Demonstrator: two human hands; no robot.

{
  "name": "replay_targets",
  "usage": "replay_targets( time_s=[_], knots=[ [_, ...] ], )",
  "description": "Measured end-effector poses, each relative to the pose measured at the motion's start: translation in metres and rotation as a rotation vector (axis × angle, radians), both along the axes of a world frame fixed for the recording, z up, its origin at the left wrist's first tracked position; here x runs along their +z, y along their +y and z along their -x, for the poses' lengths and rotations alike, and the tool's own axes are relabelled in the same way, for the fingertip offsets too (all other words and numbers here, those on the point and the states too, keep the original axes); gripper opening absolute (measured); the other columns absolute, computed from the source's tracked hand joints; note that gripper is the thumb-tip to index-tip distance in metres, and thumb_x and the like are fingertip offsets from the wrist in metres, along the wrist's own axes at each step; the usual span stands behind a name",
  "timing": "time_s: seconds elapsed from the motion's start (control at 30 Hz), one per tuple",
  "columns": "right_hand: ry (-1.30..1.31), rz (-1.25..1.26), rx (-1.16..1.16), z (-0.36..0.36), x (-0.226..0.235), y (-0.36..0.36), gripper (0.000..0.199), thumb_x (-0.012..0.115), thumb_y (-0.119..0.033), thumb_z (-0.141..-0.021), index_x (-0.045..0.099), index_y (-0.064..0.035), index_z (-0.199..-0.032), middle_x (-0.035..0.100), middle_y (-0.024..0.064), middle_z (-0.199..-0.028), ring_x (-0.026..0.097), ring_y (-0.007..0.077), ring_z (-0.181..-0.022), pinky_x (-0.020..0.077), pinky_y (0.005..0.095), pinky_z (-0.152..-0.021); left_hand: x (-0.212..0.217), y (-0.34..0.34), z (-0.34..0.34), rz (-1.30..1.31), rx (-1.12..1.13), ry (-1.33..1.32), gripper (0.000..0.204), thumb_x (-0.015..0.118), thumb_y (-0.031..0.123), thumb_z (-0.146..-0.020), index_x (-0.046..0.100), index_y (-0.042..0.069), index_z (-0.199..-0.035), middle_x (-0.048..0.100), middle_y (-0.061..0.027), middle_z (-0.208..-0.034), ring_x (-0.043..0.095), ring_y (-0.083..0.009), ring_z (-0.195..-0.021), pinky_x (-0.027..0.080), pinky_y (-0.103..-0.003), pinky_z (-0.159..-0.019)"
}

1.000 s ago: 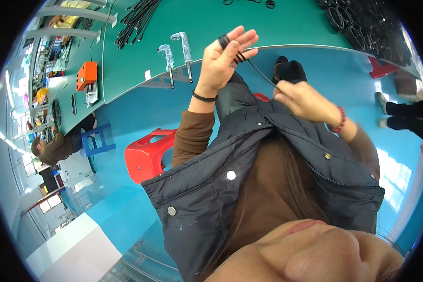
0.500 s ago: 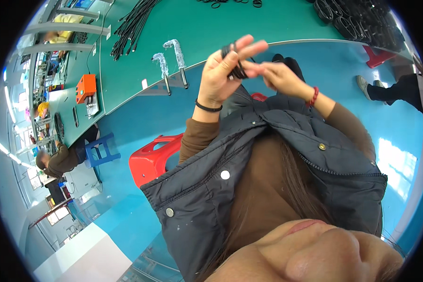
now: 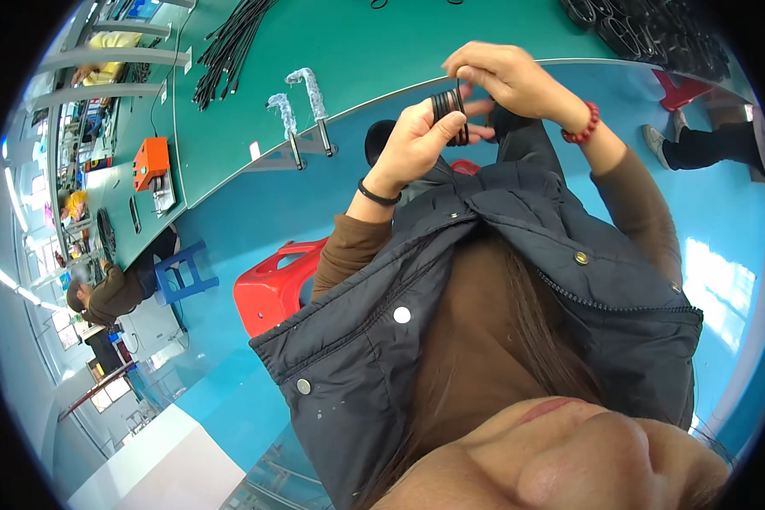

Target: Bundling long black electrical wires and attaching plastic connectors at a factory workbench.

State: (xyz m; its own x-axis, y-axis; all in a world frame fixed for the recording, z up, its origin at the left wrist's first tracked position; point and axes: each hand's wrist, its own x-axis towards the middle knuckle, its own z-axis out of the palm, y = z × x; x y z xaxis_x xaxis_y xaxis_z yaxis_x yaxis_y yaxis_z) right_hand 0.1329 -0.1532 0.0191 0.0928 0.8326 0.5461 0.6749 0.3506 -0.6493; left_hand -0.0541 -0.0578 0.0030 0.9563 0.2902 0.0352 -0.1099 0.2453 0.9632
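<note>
Black cable (image 3: 449, 117) is wrapped in several turns round the fingers of my left hand (image 3: 410, 143), with the thumb pressed along the turns. Some of the left fingers stick out past the coil toward the right. Just above and to the right of it is my right hand (image 3: 514, 78). Its thumb and fingers pinch a strand of the cable that runs up from the coil. Both hands are in the air by the near edge of the green table (image 3: 365, 59).
Straight black cables (image 3: 229, 55) lie in a bundle at the table's left. Coiled cables (image 3: 629, 38) are heaped at the far right. Two plastic-wrapped brackets (image 3: 313, 93) stand at the table edge. An orange box (image 3: 151, 161), a red stool (image 3: 272, 293) and a co-worker (image 3: 115, 293) are on the left.
My right hand has risen from beside the left fingertips to above the coil, drawing a strand up. My left hand has turned, its fingers now pointing more to the right.
</note>
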Motion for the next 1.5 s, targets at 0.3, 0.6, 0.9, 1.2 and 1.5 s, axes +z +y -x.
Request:
replay_targets(
  time_s=[0.3, 0.6, 0.9, 1.2, 1.5],
  knots=[
    [1.092, 0.491, 0.311, 0.02, -0.024, 0.008, 0.023, 0.057, -0.026, -0.091, 0.062, -0.0031, -0.091, 0.056, 0.0043, -0.065, 0.047, 0.012, -0.052, 0.0439, 0.0244, -0.056, -0.003, -0.007, -0.015, 0.167, -0.032, -0.215, 0.026, 0.048, 0.012, -0.099, 0.055, -0.002, -0.12, 0.058, -0.0069, -0.082, 0.066, -0.022, -0.083, 0.053, -0.027, -0.075],
    [1.282, 0.598, 0.23, 0.033, -0.036, 0.011, 0.028, 0.058, -0.03, -0.09, 0.064, -0.0024, -0.089, 0.056, 0.0024, -0.063, 0.043, 0.0064, -0.051, 0.0404, 0.0203, -0.055, -0.021, 0.005, -0.024, 0.142, -0.053, -0.098, 0.019, 0.05, 0.008, -0.097, 0.057, -0.003, -0.111, 0.06, -0.0097, -0.086, 0.06, -0.0181, -0.082, 0.052, -0.025, -0.075],
    [1.06, 0.633, 0.206, 0.035, -0.016, 0.006, 0.027, 0.057, -0.029, -0.092, 0.062, -0.0045, -0.081, 0.052, 0.0008, -0.065, 0.044, 0.0075, -0.058, 0.0393, 0.0205, -0.056, -0.021, -0.009, -0.016, 0.238, 0.115, -0.046, 0.022, 0.051, -0.001, -0.089, 0.056, -0.006, -0.11, 0.062, -0.0125, -0.098, 0.059, -0.0162, -0.085, 0.049, -0.024, -0.078],
    [0.964, 0.533, 0.27, 0.041, -0.028, 0.007, 0.024, 0.056, -0.03, -0.093, 0.058, -0.0082, -0.084, 0.049, -0.0037, -0.065, 0.04, 0.0033, -0.054, 0.0304, 0.0159, -0.047, -0.007, -0.026, -0.003, 0.294, 0.245, -0.077, 0.024, 0.05, -0.004, -0.089, 0.056, -0.006, -0.111, 0.062, -0.0126, -0.101, 0.058, -0.0154, -0.086, 0.048, -0.023, -0.078],
    [0.99, 0.547, 0.282, 0.039, -0.02, 0.005, 0.023, 0.058, -0.029, -0.093, 0.06, -0.0064, -0.089, 0.054, -0.0009, -0.073, 0.047, 0.0054, -0.062, 0.0382, 0.017, -0.054, -0.007, -0.023, -0.005, 0.308, 0.246, -0.157, 0.025, 0.05, -0.003, -0.091, 0.056, -0.004, -0.115, 0.062, -0.01, -0.1, 0.057, -0.0132, -0.084, 0.047, -0.02, -0.075]
  ],
)
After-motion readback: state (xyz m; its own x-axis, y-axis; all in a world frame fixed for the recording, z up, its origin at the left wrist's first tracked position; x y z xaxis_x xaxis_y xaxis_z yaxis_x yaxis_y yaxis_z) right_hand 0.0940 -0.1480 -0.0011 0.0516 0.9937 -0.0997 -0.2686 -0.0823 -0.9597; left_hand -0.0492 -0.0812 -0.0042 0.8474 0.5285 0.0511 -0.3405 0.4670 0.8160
